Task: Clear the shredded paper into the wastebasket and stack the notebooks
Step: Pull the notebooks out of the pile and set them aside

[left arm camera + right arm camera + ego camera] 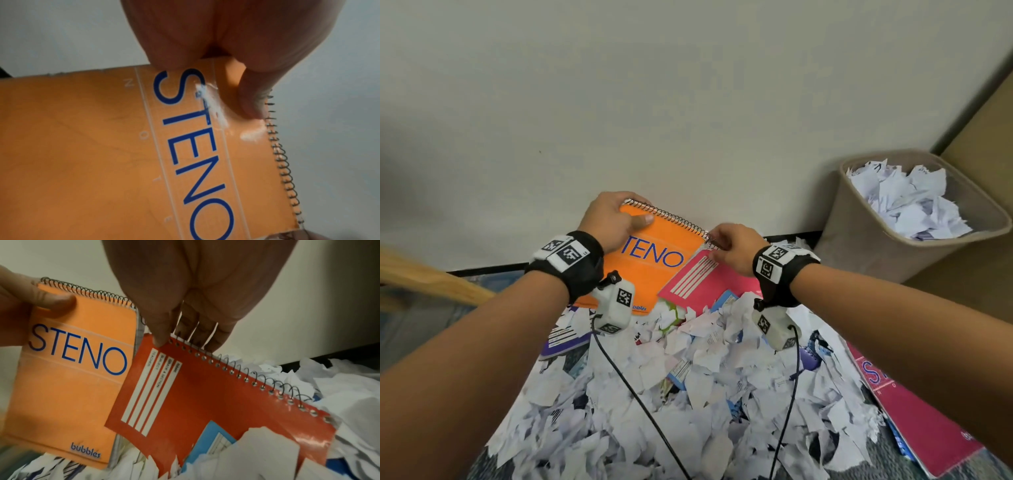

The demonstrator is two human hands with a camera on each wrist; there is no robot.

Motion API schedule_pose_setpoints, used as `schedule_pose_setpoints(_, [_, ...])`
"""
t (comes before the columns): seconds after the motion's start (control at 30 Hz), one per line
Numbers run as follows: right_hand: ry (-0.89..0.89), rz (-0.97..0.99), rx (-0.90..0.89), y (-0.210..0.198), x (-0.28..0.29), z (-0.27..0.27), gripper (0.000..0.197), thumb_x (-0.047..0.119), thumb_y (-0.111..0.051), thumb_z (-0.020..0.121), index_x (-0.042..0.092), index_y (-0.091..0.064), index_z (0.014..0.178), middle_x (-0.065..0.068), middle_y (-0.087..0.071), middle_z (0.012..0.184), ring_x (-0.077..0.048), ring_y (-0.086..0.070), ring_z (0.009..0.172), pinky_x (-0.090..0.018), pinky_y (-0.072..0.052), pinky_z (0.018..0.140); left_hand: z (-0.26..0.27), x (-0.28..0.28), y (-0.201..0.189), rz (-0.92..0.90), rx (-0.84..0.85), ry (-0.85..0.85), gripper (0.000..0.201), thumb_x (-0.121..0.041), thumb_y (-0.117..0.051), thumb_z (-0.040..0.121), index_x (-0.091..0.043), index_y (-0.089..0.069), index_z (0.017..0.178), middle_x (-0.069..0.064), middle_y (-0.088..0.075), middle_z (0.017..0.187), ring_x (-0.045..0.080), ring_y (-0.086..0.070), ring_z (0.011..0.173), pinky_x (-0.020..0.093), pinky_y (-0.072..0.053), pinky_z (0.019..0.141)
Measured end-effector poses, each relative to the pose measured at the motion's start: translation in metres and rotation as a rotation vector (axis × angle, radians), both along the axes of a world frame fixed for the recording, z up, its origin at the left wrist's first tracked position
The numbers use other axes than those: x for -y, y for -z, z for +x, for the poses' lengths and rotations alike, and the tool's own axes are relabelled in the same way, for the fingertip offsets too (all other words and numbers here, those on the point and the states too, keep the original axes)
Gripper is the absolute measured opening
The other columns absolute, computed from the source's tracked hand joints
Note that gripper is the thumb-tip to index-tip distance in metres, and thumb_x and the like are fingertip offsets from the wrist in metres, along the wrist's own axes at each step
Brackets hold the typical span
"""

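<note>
Two spiral-bound notebooks are gripped above the white shredded paper (654,394): the orange cardboard-covered steno pad (650,260) in the left hand (613,219), the red wire-bound notebook (205,394) pinched at its coil by the right hand (732,246). Stacking seems under way; aligning them is called for, with the beige wastebasket (859,233) standing well to the right.

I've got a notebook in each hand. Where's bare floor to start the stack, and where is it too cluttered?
Bare carpet shows on the left, between the wooden rail and the shredded paper. The middle is crowded with shreds and half-buried notebooks; the large pink notebook fills the right. The left hand holds the orange notebook, the right hand the red notebook.
</note>
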State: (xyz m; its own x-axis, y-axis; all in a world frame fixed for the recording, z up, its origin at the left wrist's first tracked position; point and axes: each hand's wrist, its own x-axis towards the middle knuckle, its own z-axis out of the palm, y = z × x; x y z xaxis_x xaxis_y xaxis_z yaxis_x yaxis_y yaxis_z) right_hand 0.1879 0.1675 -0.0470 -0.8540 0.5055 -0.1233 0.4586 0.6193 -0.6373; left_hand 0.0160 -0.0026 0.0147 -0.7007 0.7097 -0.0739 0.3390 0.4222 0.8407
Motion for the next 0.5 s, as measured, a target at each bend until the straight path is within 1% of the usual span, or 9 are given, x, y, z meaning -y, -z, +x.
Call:
schedule_pose_setpoints(0.07, [0.026,0.047,0.032,0.001,-0.002,0.001,0.014,0.026,-0.07,0.088,0.02,-0.059,0.094,0.005,-0.056,0.084,-0.014,-0.052,0.077,-0.022,-0.034,0.062,-0.001,0.002,0.003,0.028,0.022,-0.063,0.019,-0.021,-0.072,0.084,-0.025,-0.067,0.102,0.008,-0.071,0.097,0.025,-0.07,0.081,0.038,-0.056,0.079])
schedule_pose_setpoints(0.13, [0.038,-0.016,0.027,0.002,-0.003,0.002,0.013,0.028,-0.071,0.087,0.023,-0.059,0.092,0.011,-0.054,0.077,-0.005,-0.05,0.068,-0.017,-0.033,0.057,-0.001,0.002,0.006,0.053,0.011,-0.106,0.018,-0.022,-0.071,0.086,-0.024,-0.067,0.103,0.008,-0.07,0.099,0.024,-0.069,0.08,0.033,-0.055,0.073])
schedule_pose_setpoints(0.17, [0.02,-0.053,0.015,0.0,-0.002,0.002,0.013,0.027,-0.072,0.086,0.024,-0.06,0.092,0.013,-0.053,0.073,-0.001,-0.049,0.066,-0.016,-0.034,0.059,0.0,0.002,0.007,0.062,-0.003,-0.119,0.018,-0.022,-0.07,0.086,-0.024,-0.066,0.104,0.007,-0.07,0.1,0.022,-0.068,0.079,0.031,-0.054,0.07])
schedule_pose_setpoints(0.23, [-0.042,-0.13,0.009,0.0,0.001,0.0,0.012,0.026,-0.073,0.086,0.026,-0.061,0.085,0.015,-0.052,0.068,-0.002,-0.05,0.066,-0.019,-0.037,0.068,0.005,-0.001,0.009,0.094,-0.001,-0.158,0.016,-0.024,-0.068,0.088,-0.027,-0.064,0.103,0.005,-0.07,0.1,0.021,-0.068,0.079,0.034,-0.056,0.073])
schedule_pose_setpoints(0.3, [-0.125,-0.124,0.032,0.0,0.01,-0.002,0.017,0.025,-0.071,0.088,0.026,-0.06,0.076,0.015,-0.051,0.066,-0.003,-0.049,0.066,-0.02,-0.037,0.067,0.011,-0.006,0.007,0.152,0.059,-0.208,0.016,-0.027,-0.067,0.089,-0.031,-0.062,0.103,0.004,-0.069,0.102,0.021,-0.069,0.079,0.036,-0.057,0.073])
schedule_pose_setpoints(0.33, [-0.147,-0.096,0.071,0.001,0.014,-0.003,0.012,0.025,-0.069,0.089,0.026,-0.063,0.078,0.014,-0.053,0.069,-0.005,-0.052,0.069,-0.019,-0.037,0.066,0.013,-0.009,0.004,0.174,0.068,-0.22,0.016,-0.027,-0.066,0.089,-0.032,-0.061,0.104,0.003,-0.068,0.104,0.02,-0.069,0.077,0.033,-0.057,0.069])
schedule_pose_setpoints(0.37, [-0.17,-0.063,0.097,0.0,0.017,-0.003,0.003,0.026,-0.068,0.09,0.023,-0.068,0.089,0.012,-0.058,0.078,-0.009,-0.056,0.077,-0.019,-0.041,0.069,0.015,-0.014,0.001,0.182,0.051,-0.216,0.016,-0.027,-0.066,0.09,-0.03,-0.061,0.105,0.002,-0.067,0.105,0.018,-0.069,0.077,0.03,-0.055,0.065])
schedule_pose_setpoints(0.43, [-0.167,0.032,0.158,0.003,0.017,0.0,0.025,0.026,-0.064,0.092,0.016,-0.068,0.115,0.002,-0.066,0.107,-0.019,-0.06,0.1,-0.026,-0.047,0.086,0.017,-0.022,-0.006,0.188,-0.019,-0.193,0.015,-0.027,-0.066,0.09,-0.028,-0.061,0.104,0.0,-0.065,0.104,0.017,-0.067,0.081,0.028,-0.052,0.068])
schedule_pose_setpoints(0.5, [-0.089,0.102,0.171,0.003,0.01,0.007,0.042,0.029,-0.062,0.092,0.017,-0.056,0.133,-0.003,-0.059,0.132,-0.022,-0.056,0.119,-0.029,-0.043,0.099,0.016,-0.027,-0.013,0.212,-0.07,-0.199,0.012,-0.025,-0.067,0.088,-0.029,-0.062,0.099,-0.003,-0.063,0.101,0.018,-0.064,0.088,0.03,-0.051,0.076])
